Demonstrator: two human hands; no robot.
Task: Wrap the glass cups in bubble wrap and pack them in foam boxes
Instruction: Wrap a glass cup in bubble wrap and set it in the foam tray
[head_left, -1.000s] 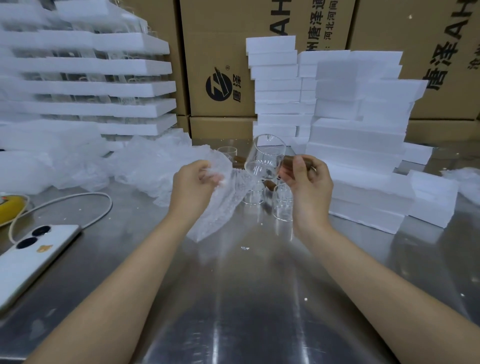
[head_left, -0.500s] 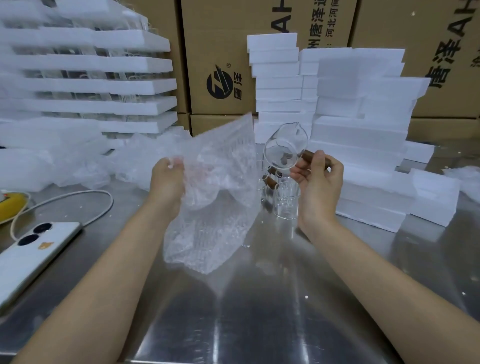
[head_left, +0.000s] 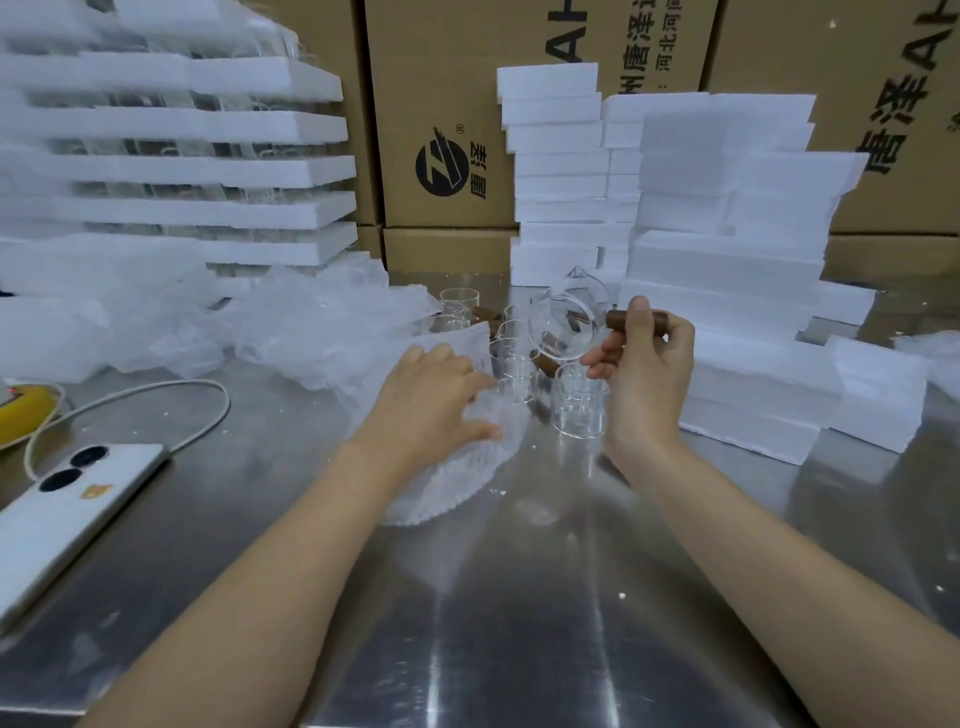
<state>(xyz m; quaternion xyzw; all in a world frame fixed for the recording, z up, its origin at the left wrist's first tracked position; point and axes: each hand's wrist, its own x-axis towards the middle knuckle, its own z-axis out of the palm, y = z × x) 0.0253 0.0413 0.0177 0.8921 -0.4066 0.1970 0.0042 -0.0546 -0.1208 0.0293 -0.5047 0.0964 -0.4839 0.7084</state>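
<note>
My right hand (head_left: 644, 364) grips the brown wooden handle of a clear glass cup (head_left: 563, 327) and holds it tilted in the air, its base toward me. My left hand (head_left: 431, 400) lies flat with straight fingers on a sheet of bubble wrap (head_left: 457, 478) spread on the steel table (head_left: 519, 623). Several more clear glass cups (head_left: 579, 405) stand on the table just behind both hands. White foam boxes (head_left: 727, 291) are stacked at the right and back.
A white phone (head_left: 62, 514) with a cable lies at the left. A loose heap of bubble wrap (head_left: 311, 327) sits behind my left hand. Foam trays holding glassware (head_left: 171, 171) are stacked at the far left. Cardboard cartons (head_left: 447, 114) line the back.
My left hand has brought the bubble wrap sheet down from the air and pressed it flat on the table. My right hand has tilted the cup further and kept it raised.
</note>
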